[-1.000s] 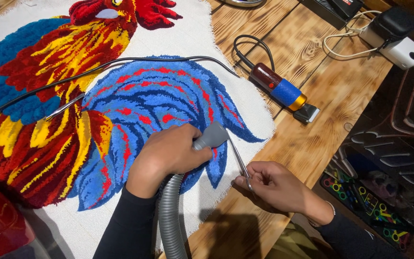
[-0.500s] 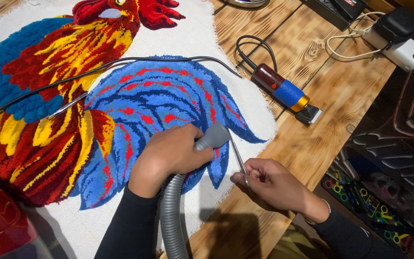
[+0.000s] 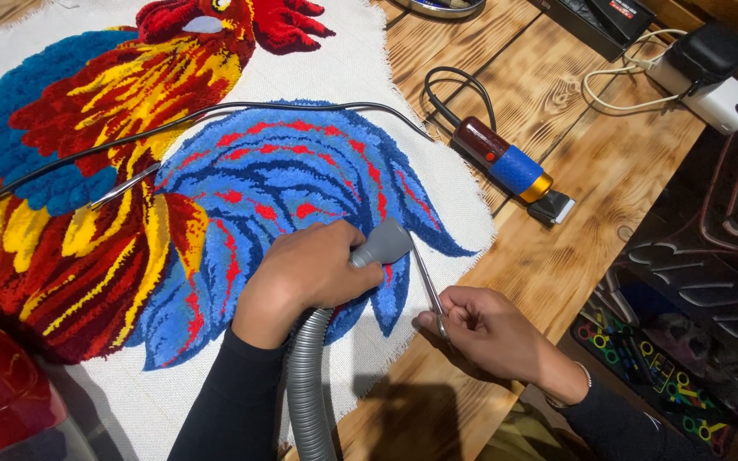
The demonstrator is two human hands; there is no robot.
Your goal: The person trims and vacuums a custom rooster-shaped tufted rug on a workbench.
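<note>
A tufted rooster rug in blue, red and yellow lies on white backing cloth over a wooden table. My left hand grips a grey vacuum hose near its nozzle, which rests on the blue tail feathers. My right hand holds thin metal scissors at the rug's edge, their tips pointing up beside the nozzle.
An electric trimmer with a red and blue body lies on the wood to the right, its black cord looping back. Another black cable crosses the rug. A white adapter with cables sits far right. A red object fills the lower left corner.
Both hands have stayed in nearly the same spot on the blue tail feathers; the view has shifted only slightly.
</note>
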